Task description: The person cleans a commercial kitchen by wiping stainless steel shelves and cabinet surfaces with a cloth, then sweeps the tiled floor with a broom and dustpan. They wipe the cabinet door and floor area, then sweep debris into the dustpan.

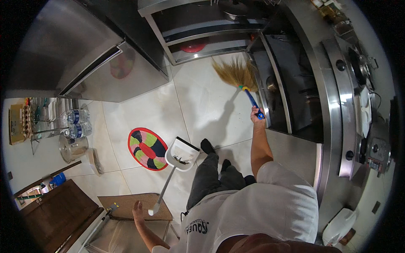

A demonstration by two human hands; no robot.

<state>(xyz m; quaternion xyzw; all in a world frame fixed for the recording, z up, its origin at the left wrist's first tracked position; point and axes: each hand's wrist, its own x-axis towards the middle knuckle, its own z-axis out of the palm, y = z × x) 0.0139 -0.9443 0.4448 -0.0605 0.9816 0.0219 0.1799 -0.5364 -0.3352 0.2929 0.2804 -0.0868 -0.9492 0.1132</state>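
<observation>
My right hand [257, 115] is wrapped round the blue handle of a soft straw broom [236, 72]. The fan of bristles rests on the tiled floor, its right side against the lower frame of the steel counter. My left hand [138, 211] holds nothing, with its fingers loosely apart beside the end of a long dustpan handle. That white dustpan [172, 157] stands on the floor left of my feet, its grey handle slanting toward me. Dark debris [180, 160] lies in the pan. A faint scatter of specks shows on the tiles below the broom.
An oval patchwork mat [147, 151] touches the dustpan's left side. A steel refrigerator [80, 46] stands at the far left, steel shelving [198, 40] ahead, a stove counter [337, 105] at right. Left are water bottles [78, 130], a clear tub [72, 148] and a brown mat [139, 203].
</observation>
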